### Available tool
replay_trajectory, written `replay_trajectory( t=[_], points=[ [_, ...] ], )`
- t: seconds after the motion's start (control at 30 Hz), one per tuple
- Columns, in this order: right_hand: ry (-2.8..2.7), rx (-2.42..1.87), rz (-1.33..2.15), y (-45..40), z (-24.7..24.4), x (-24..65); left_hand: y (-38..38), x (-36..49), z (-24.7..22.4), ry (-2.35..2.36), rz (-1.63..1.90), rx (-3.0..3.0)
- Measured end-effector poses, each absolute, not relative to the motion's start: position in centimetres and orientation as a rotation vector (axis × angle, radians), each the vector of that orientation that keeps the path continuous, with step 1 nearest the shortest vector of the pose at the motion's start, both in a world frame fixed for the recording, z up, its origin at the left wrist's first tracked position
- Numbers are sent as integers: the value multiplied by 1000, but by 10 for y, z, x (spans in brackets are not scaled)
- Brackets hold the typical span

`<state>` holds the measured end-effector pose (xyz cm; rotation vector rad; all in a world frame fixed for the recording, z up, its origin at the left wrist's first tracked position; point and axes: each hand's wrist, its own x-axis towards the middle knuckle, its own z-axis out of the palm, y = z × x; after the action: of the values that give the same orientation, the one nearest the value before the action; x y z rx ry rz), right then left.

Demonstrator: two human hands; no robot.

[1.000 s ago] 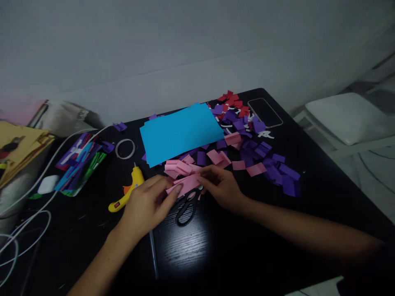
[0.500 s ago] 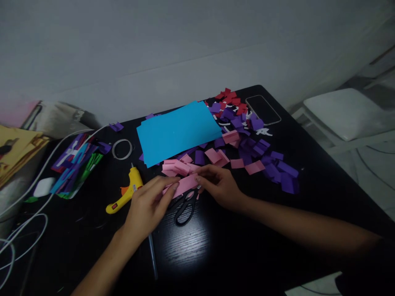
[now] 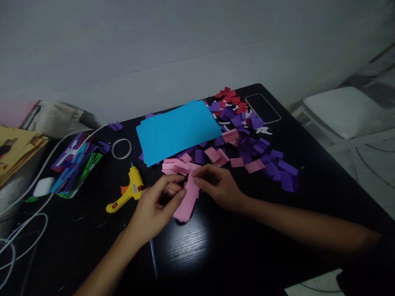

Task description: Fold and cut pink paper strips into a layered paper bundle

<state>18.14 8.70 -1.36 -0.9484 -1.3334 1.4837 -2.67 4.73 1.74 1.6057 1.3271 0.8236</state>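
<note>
A pink paper strip hangs lengthwise between my hands, its lower end towards me. My right hand pinches it near the upper end between thumb and fingers. At its left edge is my left hand, thumb tip against the paper and index finger apart from the thumb, so it is open. Black scissors lie beneath the strip, mostly covered by it. Just beyond my fingers is a pile of cut pink paper pieces. A yellow glue gun rests left of my left hand.
Blue paper sheets lie at the back of the black table. Purple pieces, red pieces and a phone are to the right. Leftward are a tape ring, coloured strips and white cables.
The pink strip has turned from lying crosswise to pointing towards me, now covering most of the scissors. My left hand has loosened its grip; the right still pinches.
</note>
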Motion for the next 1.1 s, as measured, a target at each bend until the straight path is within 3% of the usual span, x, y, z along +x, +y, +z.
replay_trajectory(
  t=[0.53, 1.1],
  points=[
    [-1271, -879, 1695, 78, -4, 179, 44, -18, 16, 1375, 1164, 1500],
    [-1293, -909, 1489, 79, -2, 179, 42, -18, 14, 1419, 1131, 1703]
  ],
)
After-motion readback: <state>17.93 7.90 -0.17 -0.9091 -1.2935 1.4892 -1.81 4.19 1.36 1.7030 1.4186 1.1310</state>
